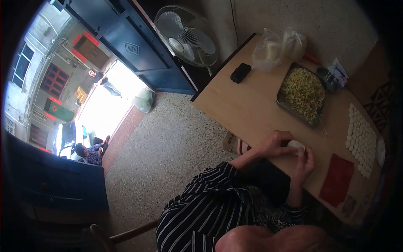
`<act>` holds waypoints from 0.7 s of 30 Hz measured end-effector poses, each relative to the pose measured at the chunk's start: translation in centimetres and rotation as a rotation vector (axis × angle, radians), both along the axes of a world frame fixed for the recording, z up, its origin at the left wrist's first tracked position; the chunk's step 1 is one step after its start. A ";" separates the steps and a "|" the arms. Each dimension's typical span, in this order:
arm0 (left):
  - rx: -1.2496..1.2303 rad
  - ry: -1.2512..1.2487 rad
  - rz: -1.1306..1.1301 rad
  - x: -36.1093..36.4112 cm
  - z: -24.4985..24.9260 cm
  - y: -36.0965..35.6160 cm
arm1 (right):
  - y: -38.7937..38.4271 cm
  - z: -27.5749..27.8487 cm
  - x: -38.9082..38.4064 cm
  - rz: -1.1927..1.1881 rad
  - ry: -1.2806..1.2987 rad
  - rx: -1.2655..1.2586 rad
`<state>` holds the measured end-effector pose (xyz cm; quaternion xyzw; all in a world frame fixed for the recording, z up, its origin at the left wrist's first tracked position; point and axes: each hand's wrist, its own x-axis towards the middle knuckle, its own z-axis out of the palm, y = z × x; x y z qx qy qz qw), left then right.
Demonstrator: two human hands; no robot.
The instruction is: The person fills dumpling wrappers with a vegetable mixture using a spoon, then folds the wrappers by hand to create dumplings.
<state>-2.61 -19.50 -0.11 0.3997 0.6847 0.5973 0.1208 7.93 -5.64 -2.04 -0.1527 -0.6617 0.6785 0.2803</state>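
Observation:
A small round white dough wrapper [297,145] is held up over the table edge between both hands. My left hand [277,143] pinches its left side with thumb and fingers. From below and to the right, my right hand [305,161] has its fingers closed on the same wrapper. Beyond the hands sits a metal tray [278,102] full of chopped yellow-green filling [303,90]. A thin stick or utensil handle [323,126] pokes out from the tray's near corner. To the right, many flat white dough pieces [360,138] lie in rows.
On the wooden table [239,107] are a red cloth [336,179], a black case [240,73], plastic bags [268,50] and a white packet [337,72]. A fan [184,38] stands behind. Two people [105,82] are outside the open blue door [138,46].

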 end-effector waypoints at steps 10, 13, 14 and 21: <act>-0.003 -0.193 0.054 0.1 -0.5 0.1 | 0.6 -0.6 0.3 0.044 0.001 -0.005; -0.003 -0.228 0.054 0.0 -0.6 0.1 | 0.4 -0.5 0.2 0.057 0.006 0.007; 0.006 -0.225 0.053 0.0 -0.5 0.1 | 0.2 -0.3 0.1 0.059 0.020 0.006; -0.009 -0.154 0.060 -0.1 -1.1 0.2 | -0.2 0.2 -0.1 -0.037 -0.008 -0.048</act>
